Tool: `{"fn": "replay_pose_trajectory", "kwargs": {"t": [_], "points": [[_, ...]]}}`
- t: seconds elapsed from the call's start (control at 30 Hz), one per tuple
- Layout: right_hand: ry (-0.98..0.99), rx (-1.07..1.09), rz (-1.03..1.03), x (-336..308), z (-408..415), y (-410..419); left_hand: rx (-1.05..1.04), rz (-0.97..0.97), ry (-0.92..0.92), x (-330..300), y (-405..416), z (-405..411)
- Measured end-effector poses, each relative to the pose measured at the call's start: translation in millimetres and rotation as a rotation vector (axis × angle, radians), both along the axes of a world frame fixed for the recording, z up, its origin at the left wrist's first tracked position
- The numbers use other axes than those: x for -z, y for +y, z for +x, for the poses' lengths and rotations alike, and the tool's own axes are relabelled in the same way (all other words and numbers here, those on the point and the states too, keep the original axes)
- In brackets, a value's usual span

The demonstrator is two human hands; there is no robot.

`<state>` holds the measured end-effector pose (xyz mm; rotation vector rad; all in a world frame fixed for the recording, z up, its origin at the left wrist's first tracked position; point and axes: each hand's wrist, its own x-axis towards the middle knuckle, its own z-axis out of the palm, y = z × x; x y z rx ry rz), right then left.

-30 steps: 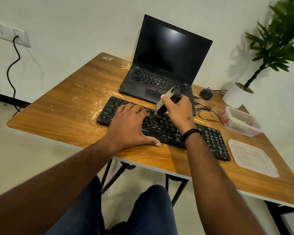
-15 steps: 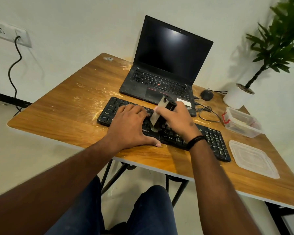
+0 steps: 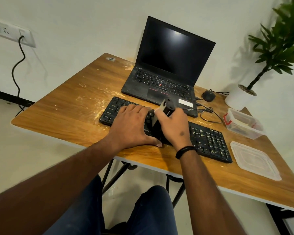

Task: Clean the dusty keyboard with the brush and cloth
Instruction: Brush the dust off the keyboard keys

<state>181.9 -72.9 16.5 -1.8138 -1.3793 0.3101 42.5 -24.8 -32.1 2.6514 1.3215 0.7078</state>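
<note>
Laptop [image 3: 161, 78], mouse [image 3: 208, 96], lidless container [image 3: 243, 123], plant [image 3: 278, 48].

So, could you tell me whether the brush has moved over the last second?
Yes: the brush swept toward the keyboard's near edge, away from the laptop.

Left hand [image 3: 131, 125] lies flat; right hand [image 3: 174, 127] grips.

Left hand [image 3: 131, 125] rests on keyboard [image 3: 209, 141]; right hand [image 3: 174, 128] grips brush [image 3: 166, 107].
</note>
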Motion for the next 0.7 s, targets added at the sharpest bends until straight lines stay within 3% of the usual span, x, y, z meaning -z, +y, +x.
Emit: {"fn": "replay_pose_trajectory", "kwargs": {"t": [0.1, 0.23, 0.33, 0.4, 0.47, 0.57, 0.63, 0.7], "points": [[0.114, -0.081, -0.006, -6.3, 0.6, 0.1, 0.01, -0.007, -0.017, 0.4, -0.1, -0.5], [0.021, 0.127, 0.052, -4.8, 10.2, -1.0, -0.001, -0.015, -0.013, 0.7, 0.4, -0.1], [-0.038, -0.038, -0.011, 6.5, -7.1, -4.9, 0.024, -0.007, -0.039, 1.1, 0.9, 0.1], [0.056, -0.09, 0.017, 3.5, -7.6, -2.7, 0.027, -0.011, -0.05, 1.7, 1.1, -0.9], [0.138, 0.009, 0.095, -4.0, 3.7, 1.4, 0.01, -0.016, -0.03, 2.3, 1.2, -0.8], [0.088, 0.151, 0.091, 0.0, 10.1, 3.9, 0.0, -0.02, -0.022, 2.4, 1.2, 0.4], [0.011, 0.055, 0.011, 6.7, 0.9, 4.0, 0.009, -0.023, -0.034, 2.2, 1.2, 0.2], [0.074, -0.017, -0.007, 3.2, -1.1, 5.8, 0.009, -0.022, -0.041, 2.2, 0.8, -0.2]]}}
